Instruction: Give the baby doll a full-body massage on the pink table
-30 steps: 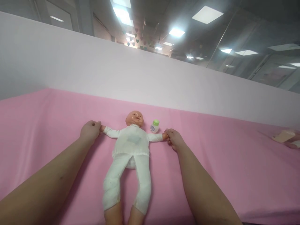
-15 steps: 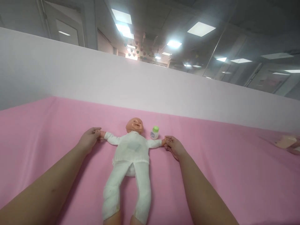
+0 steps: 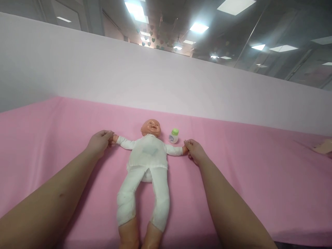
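A baby doll (image 3: 147,154) with a white cloth body lies on its back, arms stretched out sideways, its feet cut off by the bottom edge. My left hand (image 3: 100,143) is closed on the doll's hand at the left of the view. On the other side, my right hand (image 3: 195,151) pinches the doll's other hand between thumb and fingers. Beside the doll's head, just above its arm near my right hand, stands a small white bottle (image 3: 173,137) with a green cap and a printed label.
A pink cover (image 3: 249,176) spreads under the doll. Behind it rises a white wall (image 3: 145,79), topped by glass with ceiling lights showing. At the far right edge is a beige object (image 3: 323,147), partly cut off.
The camera view has tilted down, so the doll, bottle and hands appear higher and more of the doll's legs shows. Both hands keep their hold. The beige object is now more cut off.
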### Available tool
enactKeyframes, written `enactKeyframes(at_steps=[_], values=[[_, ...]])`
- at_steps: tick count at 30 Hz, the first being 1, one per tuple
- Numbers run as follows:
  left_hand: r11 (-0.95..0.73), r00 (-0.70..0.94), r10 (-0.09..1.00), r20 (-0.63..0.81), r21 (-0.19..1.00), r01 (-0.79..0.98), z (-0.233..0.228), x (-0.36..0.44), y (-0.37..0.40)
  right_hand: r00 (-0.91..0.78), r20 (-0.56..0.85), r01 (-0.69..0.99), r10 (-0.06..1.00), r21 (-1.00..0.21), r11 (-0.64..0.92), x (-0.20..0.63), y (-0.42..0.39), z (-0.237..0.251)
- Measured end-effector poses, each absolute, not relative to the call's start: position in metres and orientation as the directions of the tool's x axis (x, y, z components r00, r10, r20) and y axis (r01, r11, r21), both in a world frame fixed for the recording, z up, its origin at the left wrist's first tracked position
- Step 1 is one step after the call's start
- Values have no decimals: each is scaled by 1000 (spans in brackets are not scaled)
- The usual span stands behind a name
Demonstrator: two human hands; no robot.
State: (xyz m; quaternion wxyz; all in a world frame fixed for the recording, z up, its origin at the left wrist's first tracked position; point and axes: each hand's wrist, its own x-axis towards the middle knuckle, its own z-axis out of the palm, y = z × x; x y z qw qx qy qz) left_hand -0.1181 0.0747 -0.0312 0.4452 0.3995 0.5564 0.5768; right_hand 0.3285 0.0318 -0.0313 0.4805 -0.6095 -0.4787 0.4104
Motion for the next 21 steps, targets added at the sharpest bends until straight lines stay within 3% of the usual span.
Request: enactKeyframes(at_steps=[11,21], values=[[48,-271,960,-70,995,-88,-29,-117,73,220,-77,96,972,-990,-100,332,33,-30],[65,-269,956,-113,981,-182,-24,-116,71,83,-96,-88,992,-992,-89,346,28,-27]])
